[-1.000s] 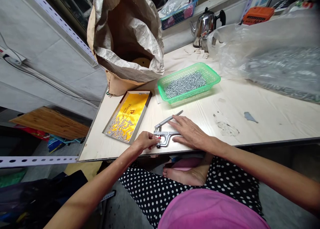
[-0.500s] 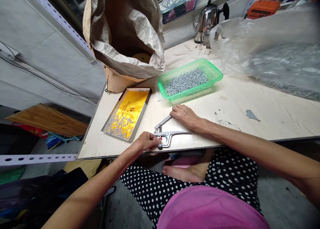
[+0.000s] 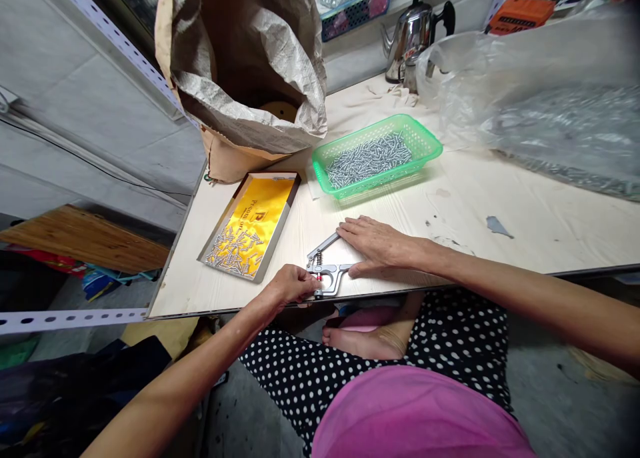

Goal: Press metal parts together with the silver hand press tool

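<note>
A pair of grey hand pliers (image 3: 329, 269), like snap-fastener pliers, lies near the table's front edge with its handles spread. My right hand (image 3: 376, 245) reaches over the handles from the right, fingers on the upper one and thumb against the lower one. At the jaw end, my left hand (image 3: 295, 283) has thumb and fingertips pinched together beside a small red part. What sits in that pinch is too small and covered to make out. Left of the pliers, small silvery metal pieces (image 3: 233, 250) lie in a shallow box (image 3: 273, 245) with a yellow lining.
Behind the hands stands a green plastic basket (image 3: 425, 153) full of small metal pieces. A large open sack (image 3: 220, 138) rises at the back left. Clear plastic bags (image 3: 560, 111) of metal pieces lie on the right, near a metal kettle (image 3: 407, 41).
My right hand has opened wider, its thumb coming down onto the lower handle while the fingers stay at the upper one. The left hand keeps its pinch at the jaws. The view shifts slightly.
</note>
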`<state>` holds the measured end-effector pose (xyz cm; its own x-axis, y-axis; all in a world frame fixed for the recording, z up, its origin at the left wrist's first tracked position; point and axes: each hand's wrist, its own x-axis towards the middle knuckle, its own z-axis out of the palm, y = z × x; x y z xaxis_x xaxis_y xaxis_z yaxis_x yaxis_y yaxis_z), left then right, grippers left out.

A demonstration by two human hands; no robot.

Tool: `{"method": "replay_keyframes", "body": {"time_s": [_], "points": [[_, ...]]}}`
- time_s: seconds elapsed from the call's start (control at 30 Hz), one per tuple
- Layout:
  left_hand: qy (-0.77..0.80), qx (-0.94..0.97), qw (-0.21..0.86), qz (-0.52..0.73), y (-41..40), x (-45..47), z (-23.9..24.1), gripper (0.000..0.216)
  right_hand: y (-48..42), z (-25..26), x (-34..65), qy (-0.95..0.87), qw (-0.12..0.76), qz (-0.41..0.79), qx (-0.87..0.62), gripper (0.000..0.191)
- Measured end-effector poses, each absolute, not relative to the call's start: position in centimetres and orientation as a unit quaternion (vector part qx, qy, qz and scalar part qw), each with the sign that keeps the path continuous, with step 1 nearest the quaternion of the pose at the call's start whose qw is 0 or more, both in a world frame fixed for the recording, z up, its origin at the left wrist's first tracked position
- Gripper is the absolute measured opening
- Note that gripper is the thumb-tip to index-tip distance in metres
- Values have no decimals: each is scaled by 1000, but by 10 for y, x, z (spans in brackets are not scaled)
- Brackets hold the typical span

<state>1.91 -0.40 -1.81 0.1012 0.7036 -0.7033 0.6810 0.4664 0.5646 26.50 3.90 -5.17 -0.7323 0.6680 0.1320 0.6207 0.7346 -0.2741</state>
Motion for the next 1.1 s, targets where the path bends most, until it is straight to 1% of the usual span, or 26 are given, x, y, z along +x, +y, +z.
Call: {"method": "replay_keyframes", "body": {"time_s": [0.07,0.23,0.37,0.43,0.5,0.57,0.6,0.63,0.7,0.77,0.83,0.9,0.93,1.0,1.1], "points": [[671,517,532,12,-4,19,-18,38,36,-52,266,-923,111,108,-352,81],[677,512,528,16,-5,21,-18,40,29,-47,265,-918,118,117,-360,69],[678,524,516,7,-9,19,-17,37,23,-48,264,-913,130,120,-367,63],[681,575,454,0,-14,18,-16,36,20,-48,263,-910,135,124,-372,61],[676,656,334,25,-20,19,-15,32,16,-48,261,-908,138,125,-375,55],[640,732,221,77,-25,24,-15,23,12,-47,259,-907,139,121,-378,48],[610,763,189,99,-25,28,-15,20,10,-46,257,-906,139,121,-381,45],[575,792,174,110,-25,33,-16,21,8,-46,255,-904,140,124,-385,44],[508,840,167,95,-19,45,-18,37,5,-46,252,-899,144,138,-390,47],[460,871,166,48,-7,55,-20,53,5,-48,252,-896,151,151,-389,58],[434,886,163,-4,5,61,-21,62,6,-49,255,-896,155,153,-387,72],[423,891,159,-44,15,64,-19,69,8,-47,259,-896,138,156,-393,80],[421,892,154,-58,19,65,-17,71,9,-45,260,-894,122,157,-401,78],[424,892,139,-73,23,68,-13,70,11,-37,262,-890,83,148,-423,67],[445,884,123,-71,23,74,-10,55,14,-23,259,-888,25,113,-446,46]]}}
